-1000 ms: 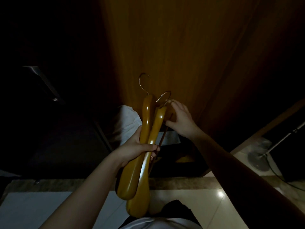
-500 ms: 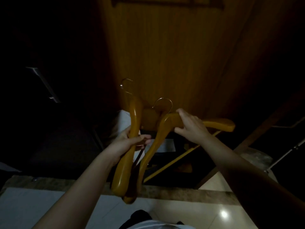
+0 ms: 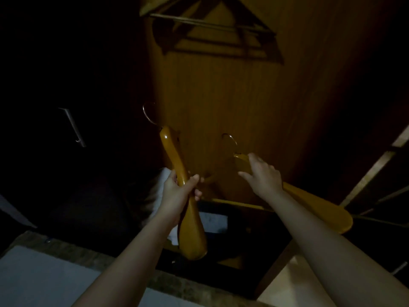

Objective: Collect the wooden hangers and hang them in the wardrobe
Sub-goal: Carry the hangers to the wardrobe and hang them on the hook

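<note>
Wooden hangers (image 3: 321, 209), two of them, are in our hands, raised in front of the open wardrobe (image 3: 221, 96). Our left hand (image 3: 179, 196) grips the left hanger (image 3: 192, 231) round one arm of it, fingers and thumb curled tight about the wood. This hanger stands nearly upright and edge-on to us, its broad end hanging below our wrist and its metal hook (image 3: 149, 114) at the top.

Our right hand (image 3: 264, 176) holds the right hanger (image 3: 332, 216) close by the neck, fingers curled over the top edge and thumb beneath. It lies tilted, one broad arm running down to the right past our forearm, while its thin bar (image 3: 239, 203) crosses underneath toward the left. Its small hook (image 3: 230, 140) points up toward the wardrobe's back panel.

At their necks the two hangers are well apart. The right hanger's far end comes close to our left fingers in deep shadow, and we cannot tell whether it touches them.

High in the wardrobe, hung hangers (image 3: 212, 38) show dimly, with their shadows on the panel; we cannot count them. A white cloth (image 3: 158, 196) lies low in the wardrobe behind our left wrist. To the left, a metal handle (image 3: 74, 127) glints on a dark surface. A pale floor tile (image 3: 292, 282) shows at lower right.
</note>
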Motion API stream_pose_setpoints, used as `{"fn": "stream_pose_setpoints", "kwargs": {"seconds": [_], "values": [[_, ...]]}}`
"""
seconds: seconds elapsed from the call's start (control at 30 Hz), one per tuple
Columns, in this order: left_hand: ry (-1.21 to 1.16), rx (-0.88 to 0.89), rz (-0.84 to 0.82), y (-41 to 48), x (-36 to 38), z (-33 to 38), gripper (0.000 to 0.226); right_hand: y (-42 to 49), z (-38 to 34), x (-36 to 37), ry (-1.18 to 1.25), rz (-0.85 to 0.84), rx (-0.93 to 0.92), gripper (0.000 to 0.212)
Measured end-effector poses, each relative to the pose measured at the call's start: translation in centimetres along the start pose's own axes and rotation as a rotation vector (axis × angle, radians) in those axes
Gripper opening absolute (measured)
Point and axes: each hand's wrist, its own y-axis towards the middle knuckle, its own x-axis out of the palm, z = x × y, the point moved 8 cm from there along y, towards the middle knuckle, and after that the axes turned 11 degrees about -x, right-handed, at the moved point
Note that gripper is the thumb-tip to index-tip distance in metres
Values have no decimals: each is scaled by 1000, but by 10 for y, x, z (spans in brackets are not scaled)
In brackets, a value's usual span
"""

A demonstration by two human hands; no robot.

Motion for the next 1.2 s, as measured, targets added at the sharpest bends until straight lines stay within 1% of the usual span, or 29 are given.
{"fn": "stream_pose_setpoints", "kwargs": {"seconds": [0.1,0.23,0.37,0.5,0.6,0.67,0.83,0.9,1.03,1.13,1.2], "values": [[-1,161,-1,2,21,42,32,24,-4,-30,47,50,-5,53],[6,307,-14,6,45,95,49,57,-12,-70,133,121,-16,59],[-6,455,16,13,60,146,41,84,-20,-115,221,218,-55,53],[29,545,35,35,67,201,40,116,-25,-161,314,314,-103,44],[48,580,43,59,70,232,34,143,-28,-184,301,348,-113,44],[48,591,50,76,71,249,37,162,-33,-196,273,361,-132,46],[2,619,12,119,75,293,36,213,-46,-231,176,431,-163,47],[25,626,-19,137,77,311,42,236,-46,-243,170,449,-148,48],[97,607,6,179,76,347,70,285,-47,-264,245,524,-138,48],[55,598,-12,206,78,371,74,324,-48,-274,298,563,-153,47],[50,590,-6,226,78,382,68,349,-47,-279,332,583,-157,48]]}}
